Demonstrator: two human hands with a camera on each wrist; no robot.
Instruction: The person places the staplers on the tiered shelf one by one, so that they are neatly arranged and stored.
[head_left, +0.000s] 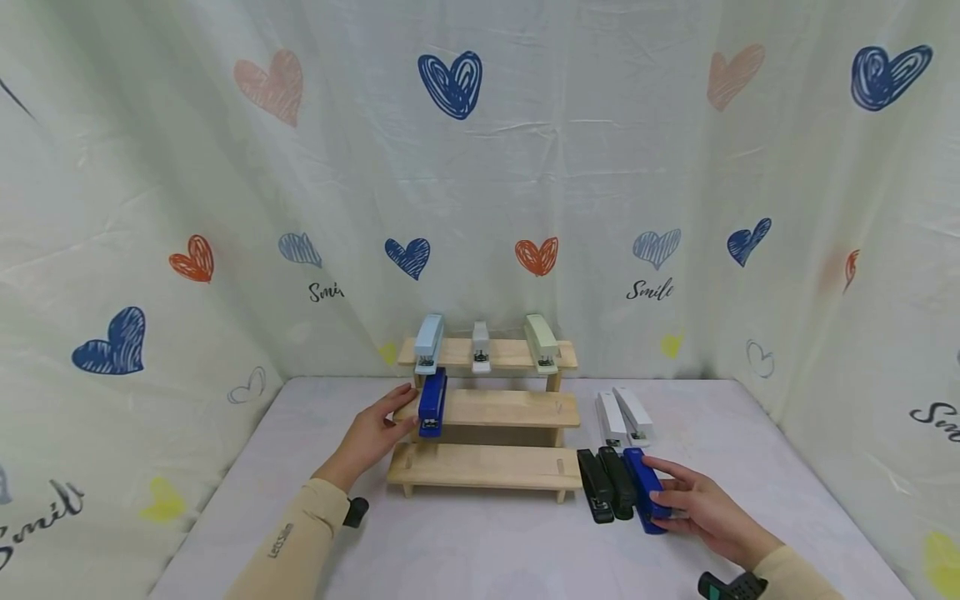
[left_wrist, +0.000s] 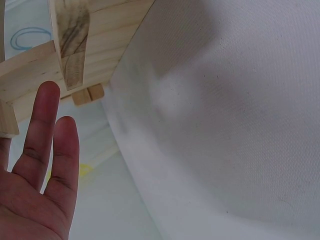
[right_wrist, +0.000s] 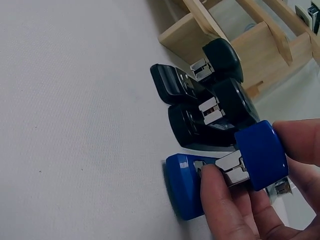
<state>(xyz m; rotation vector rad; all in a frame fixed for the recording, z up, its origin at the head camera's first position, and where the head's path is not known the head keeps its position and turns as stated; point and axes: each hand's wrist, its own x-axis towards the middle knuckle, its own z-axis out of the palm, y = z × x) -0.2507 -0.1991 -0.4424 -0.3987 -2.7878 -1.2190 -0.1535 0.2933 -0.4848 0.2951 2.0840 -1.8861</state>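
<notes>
In the head view, a blue stapler [head_left: 432, 403] lies lengthwise at the left end of the middle shelf [head_left: 510, 408] of a wooden three-step rack. My left hand [head_left: 375, 433] is at that shelf end, its fingertips close beside the stapler; whether they touch it I cannot tell. Two of its fingers [left_wrist: 65, 160] look straight in the left wrist view. On the table at right, my right hand [head_left: 701, 508] pinches a second blue stapler [head_left: 643, 487] between thumb and fingers. Two black staplers [right_wrist: 232, 102] lie side by side just left of it.
Light blue [head_left: 429, 340], grey [head_left: 481, 343] and pale green [head_left: 542, 340] staplers stand along the top shelf. Two white staplers [head_left: 622, 415] lie behind the black ones. The bottom shelf [head_left: 483, 465] reaches close to the black staplers. A curtain with hearts [head_left: 450, 183] hangs behind the table.
</notes>
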